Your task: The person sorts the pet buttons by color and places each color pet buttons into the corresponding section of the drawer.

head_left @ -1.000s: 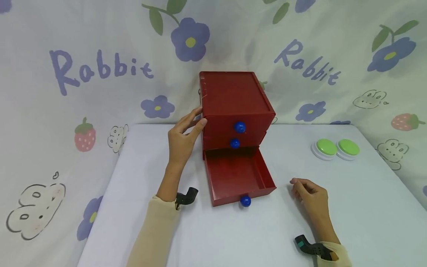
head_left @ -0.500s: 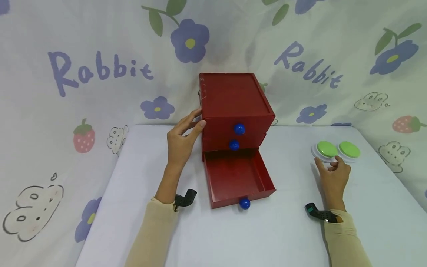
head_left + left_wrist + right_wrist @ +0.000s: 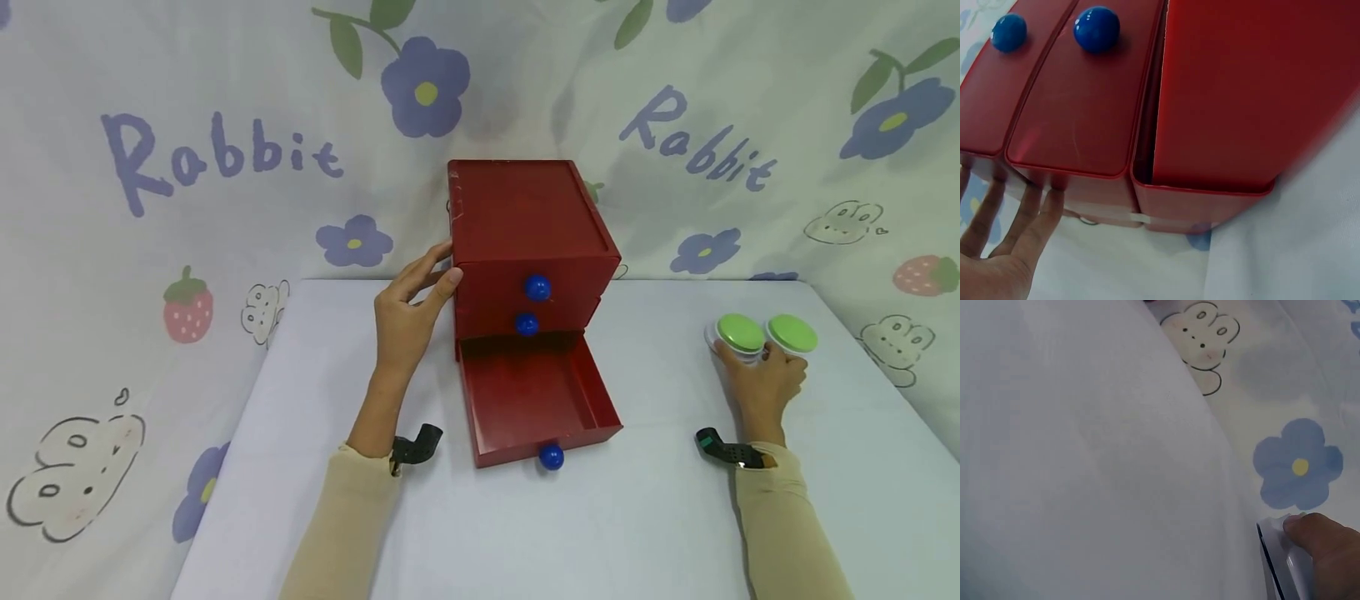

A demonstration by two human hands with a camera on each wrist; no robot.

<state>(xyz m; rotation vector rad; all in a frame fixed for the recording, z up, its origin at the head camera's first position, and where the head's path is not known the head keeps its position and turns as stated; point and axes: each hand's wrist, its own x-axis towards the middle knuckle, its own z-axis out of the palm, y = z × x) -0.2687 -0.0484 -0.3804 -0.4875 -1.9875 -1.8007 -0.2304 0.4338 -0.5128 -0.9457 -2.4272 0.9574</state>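
A red cabinet (image 3: 517, 208) with blue ball knobs stands at the back middle of the table. Its bottom drawer (image 3: 525, 400) is pulled out and bare inside; the two above are closed. My left hand (image 3: 405, 321) rests its fairly straight fingertips on the cabinet's left side, as the left wrist view also shows. At the right, my right hand (image 3: 761, 396) grips the left one of two round green-topped push buttons (image 3: 741, 332) by its white base. In the right wrist view my thumb (image 3: 1325, 540) presses on that white base (image 3: 1280, 553); the other fingers are hidden there.
The second green push button (image 3: 793, 333) sits right beside the gripped one. A white cloth covers the table (image 3: 637, 517). Behind it hangs a patterned curtain (image 3: 510, 75) with flowers and rabbits. The drawer's blue knob (image 3: 551, 457) juts toward the front.
My right hand has moved from beside the drawer to the right and back, and now grips the left push button. My left hand stays against the cabinet.
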